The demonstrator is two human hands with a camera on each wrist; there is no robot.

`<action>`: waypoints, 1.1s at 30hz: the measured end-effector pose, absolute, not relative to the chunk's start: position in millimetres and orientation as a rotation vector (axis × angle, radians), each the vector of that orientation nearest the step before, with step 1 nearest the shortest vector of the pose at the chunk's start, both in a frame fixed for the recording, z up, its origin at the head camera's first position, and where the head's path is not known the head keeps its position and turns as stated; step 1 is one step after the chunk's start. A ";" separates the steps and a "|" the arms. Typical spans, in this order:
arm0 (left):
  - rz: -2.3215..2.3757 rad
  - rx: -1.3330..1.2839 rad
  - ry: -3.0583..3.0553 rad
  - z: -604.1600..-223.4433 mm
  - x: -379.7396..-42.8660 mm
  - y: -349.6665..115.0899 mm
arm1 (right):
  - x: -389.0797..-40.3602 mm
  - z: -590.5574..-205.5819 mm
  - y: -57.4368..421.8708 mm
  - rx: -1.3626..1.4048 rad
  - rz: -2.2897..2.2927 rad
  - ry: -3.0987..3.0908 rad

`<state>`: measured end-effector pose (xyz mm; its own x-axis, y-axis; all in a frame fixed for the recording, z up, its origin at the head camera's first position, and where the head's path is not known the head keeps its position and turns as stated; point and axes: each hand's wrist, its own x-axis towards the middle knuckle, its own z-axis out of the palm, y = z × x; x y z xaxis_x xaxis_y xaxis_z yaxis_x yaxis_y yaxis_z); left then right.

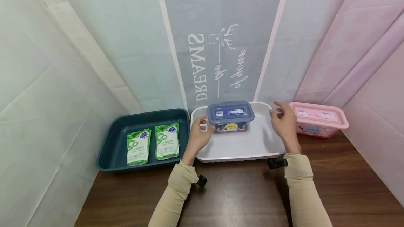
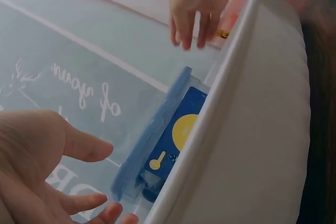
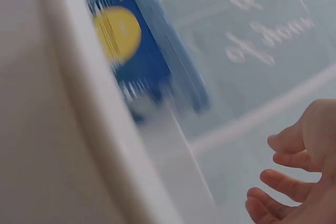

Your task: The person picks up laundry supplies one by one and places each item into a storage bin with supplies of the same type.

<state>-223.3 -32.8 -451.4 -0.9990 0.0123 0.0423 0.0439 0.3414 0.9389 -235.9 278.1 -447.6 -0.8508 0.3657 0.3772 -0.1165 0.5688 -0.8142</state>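
Observation:
A blue lidded plastic box (image 1: 231, 115) stands in the left part of a white tray (image 1: 240, 148). Just left of that box is my left hand (image 1: 199, 136), its thumb and fingers spread; the left wrist view shows the hand (image 2: 47, 166) holding nothing, close to the box's blue lid (image 2: 152, 135). Over the tray's right rim hovers my right hand (image 1: 284, 122), empty, with fingers apart and loosely bent. In the right wrist view the hand (image 3: 304, 166) is well away from the blurred blue box (image 3: 136, 40). A pink lidded box (image 1: 318, 119) stands right of my right hand.
On the left, a dark green tray (image 1: 118, 139) holds two green-and-white pouches, one pouch (image 1: 138, 147) beside the other pouch (image 1: 167, 141). Everything stands on a brown wooden table (image 1: 236, 192). A cloth curtain (image 1: 221, 9) hangs behind the trays, with pale cloth at both sides.

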 end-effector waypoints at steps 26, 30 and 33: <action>-1.549 -0.503 -2.681 -436.2 -193.9 -10.6 | -195.9 -472.5 394.2 -0.353 0.507 -2.727; -1.535 -0.578 -2.685 -438.8 -188.3 -2.8 | -189.3 -469.5 389.4 -0.347 0.471 -2.760; -1.523 -0.625 -2.695 -440.6 -182.5 4.2 | -182.7 -467.0 386.9 -0.347 0.459 -2.780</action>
<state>-182.5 4.2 -440.6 -0.9215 0.3457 0.1769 0.3299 0.4565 0.8263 -182.7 386.9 -467.0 -0.9255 0.2819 0.2529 0.1856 0.9197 -0.3461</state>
